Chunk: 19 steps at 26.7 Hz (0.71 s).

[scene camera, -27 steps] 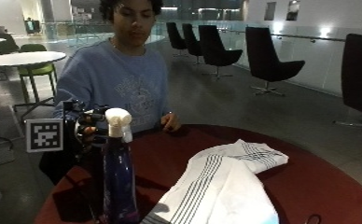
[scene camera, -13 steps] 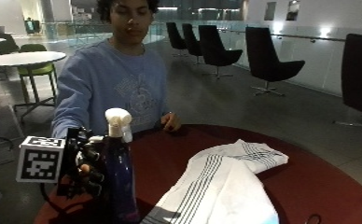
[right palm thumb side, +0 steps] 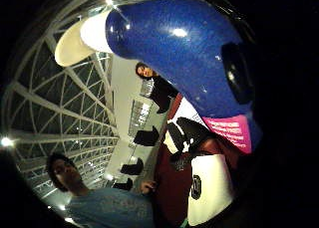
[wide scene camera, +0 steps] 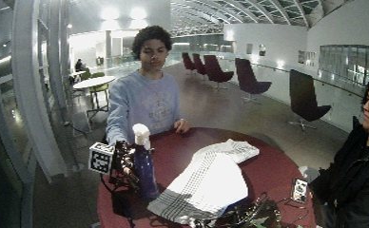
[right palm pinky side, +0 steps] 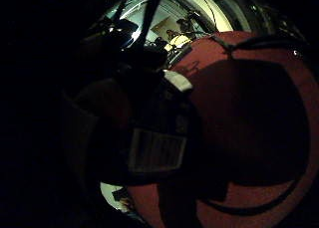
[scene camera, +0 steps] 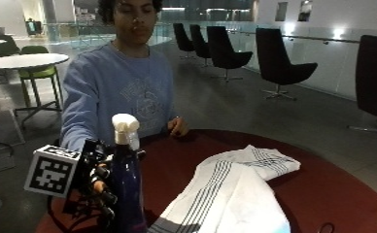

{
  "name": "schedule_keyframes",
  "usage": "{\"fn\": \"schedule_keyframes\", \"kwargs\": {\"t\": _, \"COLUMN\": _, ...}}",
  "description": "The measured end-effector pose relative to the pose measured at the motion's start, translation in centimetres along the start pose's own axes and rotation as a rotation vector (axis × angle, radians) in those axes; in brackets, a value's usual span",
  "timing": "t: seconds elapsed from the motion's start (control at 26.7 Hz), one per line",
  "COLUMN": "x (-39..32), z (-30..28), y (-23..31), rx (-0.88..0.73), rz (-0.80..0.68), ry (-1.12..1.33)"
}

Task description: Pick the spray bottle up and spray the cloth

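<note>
Curled around the lower body of the tall dark blue glass-like spray bottle, the black-gloved right hand is grasping it from the person's right side, fingers showing against the blue. That bottle, topped with a cream-white plastic trigger head, is standing upright at the near edge of the round dark red table; whether its base is touching the tabletop cannot be told, since it is cut off in the outside view. The white cloth with thin dark stripes is lying rumpled just beside the bottle, spreading across the table's middle. The bare left hand is resting on the far rim. Judging by this, the grasp is being completed, while aiming the nozzle at the cloth and squeezing the trigger are both waiting. How much liquid the bottle is holding cannot be judged through its dark wall.
</note>
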State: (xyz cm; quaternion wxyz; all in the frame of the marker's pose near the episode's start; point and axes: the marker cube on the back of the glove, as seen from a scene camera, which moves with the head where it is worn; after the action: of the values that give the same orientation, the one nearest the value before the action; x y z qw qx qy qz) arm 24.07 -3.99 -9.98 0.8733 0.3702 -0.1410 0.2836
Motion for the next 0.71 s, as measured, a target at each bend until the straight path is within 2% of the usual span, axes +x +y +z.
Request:
{"fn": "schedule_keyframes", "kwargs": {"t": 0.3, "x": -0.1, "z": 0.4, "y": -0.5, "rx": 0.046, "rz": -0.007, "ry": 0.001}}
{"fn": "schedule_keyframes", "kwargs": {"t": 0.41, "x": -0.5, "z": 0.3, "y": -0.7, "rx": 0.011, "rz": -0.010, "ry": -0.025}}
{"fn": "schedule_keyframes", "kwargs": {"t": 0.49, "x": -1.1, "z": 0.2, "y": -0.7, "rx": -0.071, "rz": -0.008, "ry": -0.036}}
{"fn": "schedule_keyframes", "kwargs": {"t": 0.71, "x": -4.9, "z": 0.1, "y": -0.2, "rx": -0.462, "rz": 0.014, "ry": -0.014}}
